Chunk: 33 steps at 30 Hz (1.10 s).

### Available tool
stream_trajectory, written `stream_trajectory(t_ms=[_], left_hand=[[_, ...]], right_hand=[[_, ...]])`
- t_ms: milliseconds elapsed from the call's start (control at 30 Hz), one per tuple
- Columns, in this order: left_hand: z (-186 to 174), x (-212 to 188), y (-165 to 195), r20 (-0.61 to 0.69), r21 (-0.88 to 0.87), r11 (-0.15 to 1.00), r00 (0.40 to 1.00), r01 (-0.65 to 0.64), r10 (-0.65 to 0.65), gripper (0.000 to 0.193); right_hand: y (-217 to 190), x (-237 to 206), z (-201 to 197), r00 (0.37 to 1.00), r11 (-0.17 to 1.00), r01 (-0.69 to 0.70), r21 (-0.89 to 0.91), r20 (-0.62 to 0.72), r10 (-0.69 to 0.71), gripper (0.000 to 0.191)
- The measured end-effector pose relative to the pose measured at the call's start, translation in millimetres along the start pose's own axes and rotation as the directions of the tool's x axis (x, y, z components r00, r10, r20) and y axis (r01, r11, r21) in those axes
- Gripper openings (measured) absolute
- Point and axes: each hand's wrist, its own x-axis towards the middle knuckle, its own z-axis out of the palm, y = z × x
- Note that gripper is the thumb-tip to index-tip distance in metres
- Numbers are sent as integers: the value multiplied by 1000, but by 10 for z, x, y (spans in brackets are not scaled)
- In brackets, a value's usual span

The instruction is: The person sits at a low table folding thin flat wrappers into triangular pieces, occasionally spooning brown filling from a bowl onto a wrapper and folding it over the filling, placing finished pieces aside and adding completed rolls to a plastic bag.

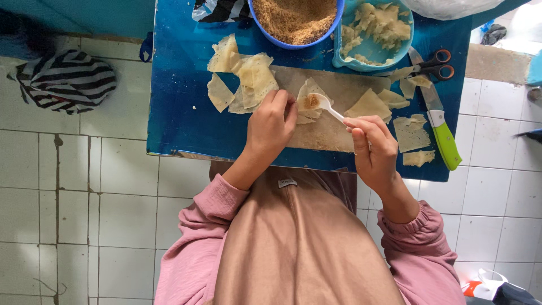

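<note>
My left hand (271,125) rests on a brown board (333,85) and holds down a pale dough wrapper (306,90) with its fingertips. My right hand (372,148) grips the handle of a white plastic spoon (326,104), whose bowl sits over the wrapper with a bit of brown crumbly filling. A blue bowl (295,22) of the same brown filling stands at the far edge of the blue table (180,113). Several more cut wrappers (243,76) lie left of my left hand; others (411,133) lie to the right.
A light blue dish (372,31) holds folded dough pieces. Scissors (432,63) and a green-handled knife (443,133) lie at the table's right. A striped cloth bundle (65,79) lies on the white tiled floor at the left.
</note>
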Motion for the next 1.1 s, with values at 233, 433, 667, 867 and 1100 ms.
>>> stream_trajectory(t_ms=[233,433,667,867,1100], left_hand=[[-17,21,17,14,-63,998,1000,-11,12,9],[-23,27,6,57,-110,994,998,6,0,10],[59,90,-77,92,-64,996,994,-58,64,9],[27,181,-116,136,-15,994,985,-106,107,6],[0,186,-80,167,4,995,981,-100,98,7]], right_hand=[[71,-56,13,995,992,99,-83,-13,-100,16],[289,-17,50,942,872,-240,427,-113,315,29],[589,469,24,921,716,-122,687,-192,340,40],[673,1618,379,982,938,-68,341,-141,122,38],[220,942,176,995,884,97,-458,9,-104,7]])
